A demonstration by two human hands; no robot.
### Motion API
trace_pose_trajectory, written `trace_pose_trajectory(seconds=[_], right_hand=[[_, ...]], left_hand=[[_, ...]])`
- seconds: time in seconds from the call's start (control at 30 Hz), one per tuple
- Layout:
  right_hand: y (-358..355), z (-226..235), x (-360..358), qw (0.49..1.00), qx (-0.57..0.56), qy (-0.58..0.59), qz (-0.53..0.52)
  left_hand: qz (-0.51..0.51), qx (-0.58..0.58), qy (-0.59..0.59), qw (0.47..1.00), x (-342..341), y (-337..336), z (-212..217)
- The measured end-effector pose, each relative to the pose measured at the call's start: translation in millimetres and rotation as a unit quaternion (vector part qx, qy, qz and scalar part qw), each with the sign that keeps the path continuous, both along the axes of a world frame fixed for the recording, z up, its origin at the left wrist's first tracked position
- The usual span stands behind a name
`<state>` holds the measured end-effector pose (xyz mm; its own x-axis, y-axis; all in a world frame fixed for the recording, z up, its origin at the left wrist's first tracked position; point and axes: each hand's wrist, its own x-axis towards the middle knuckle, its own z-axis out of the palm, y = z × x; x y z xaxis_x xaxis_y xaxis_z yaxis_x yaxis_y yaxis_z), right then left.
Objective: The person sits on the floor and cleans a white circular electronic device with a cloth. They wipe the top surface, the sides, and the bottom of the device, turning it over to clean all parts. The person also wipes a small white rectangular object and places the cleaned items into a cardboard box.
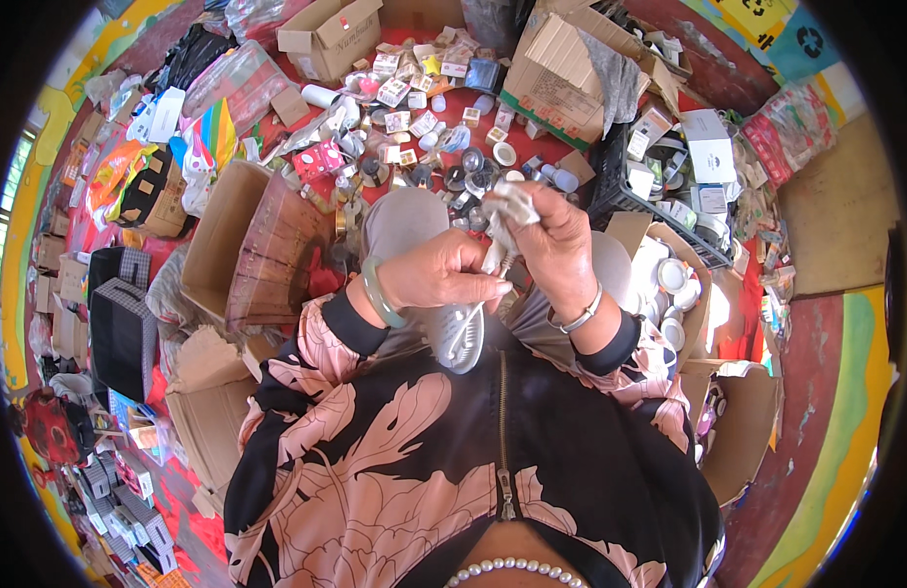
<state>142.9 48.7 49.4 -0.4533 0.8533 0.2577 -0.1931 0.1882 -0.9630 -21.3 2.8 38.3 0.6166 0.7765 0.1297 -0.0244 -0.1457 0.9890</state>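
In front of my lap, my left hand [429, 269] is closed, thumb and fingers pinched at the upper end of a pale plastic bottle [457, 341]. The bottle tilts down toward my jacket, with white printing on its side. Just right of it, my right hand [559, 235] grips a crumpled whitish cloth [510, 210]. The cloth hangs down by the left fingertips, at the bottle's upper end. My fingers partly hide where cloth and bottle meet.
Many small boxes, jars and bottles lie on the red floor ahead. A black crate [659, 220] of containers stands right, by a carton of white round lids [672, 277]. Open cardboard boxes [223, 220] stand left, and a large carton [556, 73] sits at the back.
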Motion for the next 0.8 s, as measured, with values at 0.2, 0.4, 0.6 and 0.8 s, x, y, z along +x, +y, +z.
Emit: trace_pose_trajectory(seconds=[0.2,0.4,0.6,0.8], right_hand=[[41,-10,10,0.981,-0.097,0.028,-0.168],[23,4,21,0.973,-0.169,0.095,0.125],[18,-17,11,0.981,-0.028,0.078,0.177],[8,-14,4,0.992,-0.096,0.02,0.082]], left_hand=[[0.055,-0.101,-0.055,0.992,-7,-8,13],[0.082,-0.168,-0.154,0.97,-9,-10,3],[0.067,-0.221,-0.212,0.95,-2,-9,-2],[0.089,-0.238,-0.181,0.95,-3,-8,-2]])
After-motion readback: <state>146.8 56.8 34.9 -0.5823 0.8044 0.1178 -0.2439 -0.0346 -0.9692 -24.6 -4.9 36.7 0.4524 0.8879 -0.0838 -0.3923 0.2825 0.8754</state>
